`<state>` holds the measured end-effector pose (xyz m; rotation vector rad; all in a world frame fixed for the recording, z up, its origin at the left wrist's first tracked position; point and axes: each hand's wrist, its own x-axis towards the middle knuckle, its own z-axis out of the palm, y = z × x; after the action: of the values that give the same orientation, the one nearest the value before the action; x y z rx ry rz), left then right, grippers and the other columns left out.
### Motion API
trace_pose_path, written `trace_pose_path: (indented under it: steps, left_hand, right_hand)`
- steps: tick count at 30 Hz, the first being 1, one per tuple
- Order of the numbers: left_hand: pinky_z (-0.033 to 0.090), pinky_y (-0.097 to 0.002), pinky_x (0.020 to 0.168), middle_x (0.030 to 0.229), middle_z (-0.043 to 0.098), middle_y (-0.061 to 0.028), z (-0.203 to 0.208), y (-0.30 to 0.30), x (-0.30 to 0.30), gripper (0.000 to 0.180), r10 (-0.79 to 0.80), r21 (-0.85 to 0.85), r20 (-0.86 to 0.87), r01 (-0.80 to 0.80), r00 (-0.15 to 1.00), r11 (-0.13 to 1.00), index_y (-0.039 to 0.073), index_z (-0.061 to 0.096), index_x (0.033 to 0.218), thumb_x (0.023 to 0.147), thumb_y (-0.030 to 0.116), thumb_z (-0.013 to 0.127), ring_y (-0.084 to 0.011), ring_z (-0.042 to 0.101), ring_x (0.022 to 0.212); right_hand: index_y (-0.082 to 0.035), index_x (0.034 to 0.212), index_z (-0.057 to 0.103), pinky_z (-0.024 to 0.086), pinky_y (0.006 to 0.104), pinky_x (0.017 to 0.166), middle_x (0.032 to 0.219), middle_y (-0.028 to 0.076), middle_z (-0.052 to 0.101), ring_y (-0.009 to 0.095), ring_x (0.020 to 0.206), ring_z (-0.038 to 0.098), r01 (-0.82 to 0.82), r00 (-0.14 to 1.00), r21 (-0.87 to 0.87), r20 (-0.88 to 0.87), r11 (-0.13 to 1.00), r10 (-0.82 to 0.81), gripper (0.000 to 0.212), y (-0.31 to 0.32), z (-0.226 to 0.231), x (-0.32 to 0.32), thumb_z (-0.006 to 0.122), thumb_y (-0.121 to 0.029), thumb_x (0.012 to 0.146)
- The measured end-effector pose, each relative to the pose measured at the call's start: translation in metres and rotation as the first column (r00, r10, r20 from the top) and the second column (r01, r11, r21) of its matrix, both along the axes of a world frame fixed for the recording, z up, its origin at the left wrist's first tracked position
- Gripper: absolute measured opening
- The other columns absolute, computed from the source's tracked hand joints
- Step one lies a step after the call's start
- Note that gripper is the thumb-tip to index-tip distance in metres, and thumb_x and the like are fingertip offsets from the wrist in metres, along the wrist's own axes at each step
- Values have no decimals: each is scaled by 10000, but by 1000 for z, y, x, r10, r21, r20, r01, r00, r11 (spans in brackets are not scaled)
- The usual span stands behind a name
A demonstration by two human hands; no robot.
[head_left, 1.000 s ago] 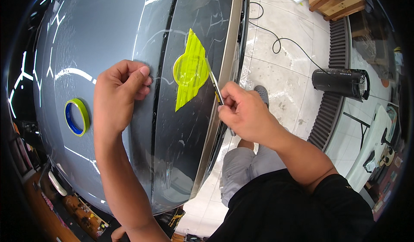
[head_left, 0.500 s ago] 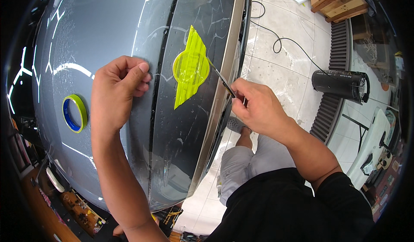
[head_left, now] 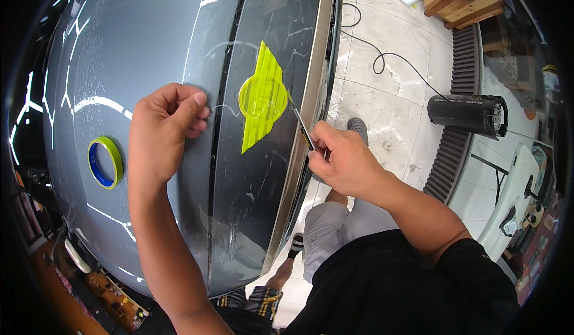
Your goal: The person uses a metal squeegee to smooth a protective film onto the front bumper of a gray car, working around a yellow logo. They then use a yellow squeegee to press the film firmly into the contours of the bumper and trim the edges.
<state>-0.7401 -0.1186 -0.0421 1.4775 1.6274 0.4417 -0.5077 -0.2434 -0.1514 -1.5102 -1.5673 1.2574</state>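
Yellow-green masking tape point(head_left: 263, 99) lies in strips on the wet dark grey car panel point(head_left: 239, 215), trimmed to a round middle with two slanted wings. Between thumb and fingers, my right hand point(head_left: 344, 158) grips a slim craft knife point(head_left: 302, 124) with a thin silver front and dark handle. Its tip points at the right edge of the tape's round part, where a small yellow-green bit shows. To the left of the tape, my left hand point(head_left: 167, 120) hovers over the panel, thumb pressed to curled fingers; anything pinched there is hidden. A tape roll point(head_left: 106, 163) rests left of that wrist.
A dark seam point(head_left: 218, 126) crosses the panel left of the tape. Beyond the panel's edge, a cable point(head_left: 406, 60) runs over the tiled floor to a black cylinder point(head_left: 466, 114). A wooden box point(head_left: 463, 3) stands far right. Another person's leg point(head_left: 281, 272) shows at the bottom.
My right hand and the knife have shifted slightly left and down in the picture. My left hand stays pinched in place. Another person's leg and checked shorts have come into view below.
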Motion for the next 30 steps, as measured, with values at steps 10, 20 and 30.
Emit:
trace_pose_path:
  steps: [10,20,30]
  left_hand:
    - [508,-240,662,782,694,-23,4,0,1,191,-1,-17,-16,1,1000,1000,-9,722,942,982,171,672,-84,626,689]
    - [510,-239,657,785,694,-26,1,1,0,193,1,-18,14,-1,1000,1000,-14,722,951,978,170,671,-83,625,685]
    - [515,-244,660,784,689,-30,4,2,0,187,-9,-29,13,9,1000,1000,-20,717,949,974,157,663,-86,625,687]
  right_hand:
    - [4,955,493,522,453,655,743,212,645,404,707,671,22,994,-181,-102,983,-41,176,-6,11,-13,622,-68,860]
    - [-1,934,499,520,408,617,705,167,654,313,645,675,73,956,-333,-245,940,-161,198,-13,8,-31,652,-104,861]
    - [-9,909,478,507,308,466,691,88,628,148,528,636,52,862,-538,-402,841,-310,198,-10,24,-47,664,-78,895]
